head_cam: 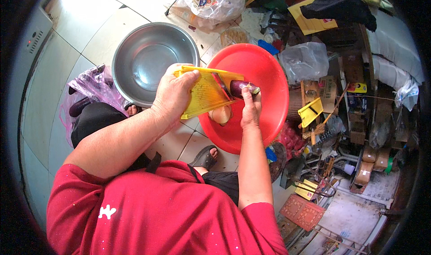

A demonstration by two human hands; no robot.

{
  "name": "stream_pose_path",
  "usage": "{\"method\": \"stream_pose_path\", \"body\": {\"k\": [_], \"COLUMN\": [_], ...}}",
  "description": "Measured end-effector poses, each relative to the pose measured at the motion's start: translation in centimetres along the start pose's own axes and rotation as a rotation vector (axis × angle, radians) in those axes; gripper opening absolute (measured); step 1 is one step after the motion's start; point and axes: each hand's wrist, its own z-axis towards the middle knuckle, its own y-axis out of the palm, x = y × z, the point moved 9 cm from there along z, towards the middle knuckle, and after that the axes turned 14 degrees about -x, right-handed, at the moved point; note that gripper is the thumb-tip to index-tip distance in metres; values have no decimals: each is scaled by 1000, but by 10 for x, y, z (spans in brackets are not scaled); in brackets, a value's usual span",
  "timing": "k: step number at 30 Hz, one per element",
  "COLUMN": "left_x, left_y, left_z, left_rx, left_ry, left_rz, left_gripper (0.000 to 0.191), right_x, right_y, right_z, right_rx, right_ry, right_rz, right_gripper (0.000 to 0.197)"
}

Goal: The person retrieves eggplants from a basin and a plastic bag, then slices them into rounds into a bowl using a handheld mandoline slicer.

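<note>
My left hand (176,90) grips the near-left end of a yellow plastic mandoline slicer (205,90), thumb on its top face. The slicer slopes over a red plastic basin (276,86), and a dark blade slot crosses it. In my right hand (251,112) is a purple eggplant (238,87), its greenish stem end under my thumb. The eggplant lies at the slicer's far end, beside the blade; whether it touches the blade I cannot tell. Pale, rounded pieces (220,116), apparently cut, are in the basin, partly hidden by the slicer.
A grey metal basin (126,83) stands on the tiled floor, left of the red one. Beside my left knee, a purple plastic bag (91,83) holds dark eggplants (80,107). A second yellow slicer (310,112) lies among clutter at right. A stuffed clear bag (212,2) sits beyond.
</note>
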Motion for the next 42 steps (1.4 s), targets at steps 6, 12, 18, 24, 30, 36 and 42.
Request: {"method": "stream_pose_path", "body": {"k": [6, 12, 18, 24, 30, 36, 42], "left_x": [0, 5, 0, -3, 1, -6, -4], "left_y": [9, 3, 3, 13, -4, 12, -8], "left_z": [4, -3, -4, 0, -8, -1, -7], "left_rx": [-58, 2, 7, -9, 49, -15, 32], "left_ry": [3, -20, 16, -2, -2, 32, 35], "left_rz": [-7, 25, -28, 3, 0, 25, 15], "left_gripper": [25, 24, 24, 24, 23, 23, 25], "right_x": [-9, -66, -47, -10, -70, -9, -73], "right_y": [-9, 54, 37, -23, 74, -26, 84], "right_z": [2, -34, -24, -2, -44, -2, -49], "right_rx": [56, -124, -3, 111, -143, 139, -166], "right_ry": [-75, -125, -86, 19, -171, 45, -164], "right_rz": [-103, -227, -142, -131, -255, -121, -264], "right_gripper": [27, 34, 33, 30, 41, 29, 39]}}
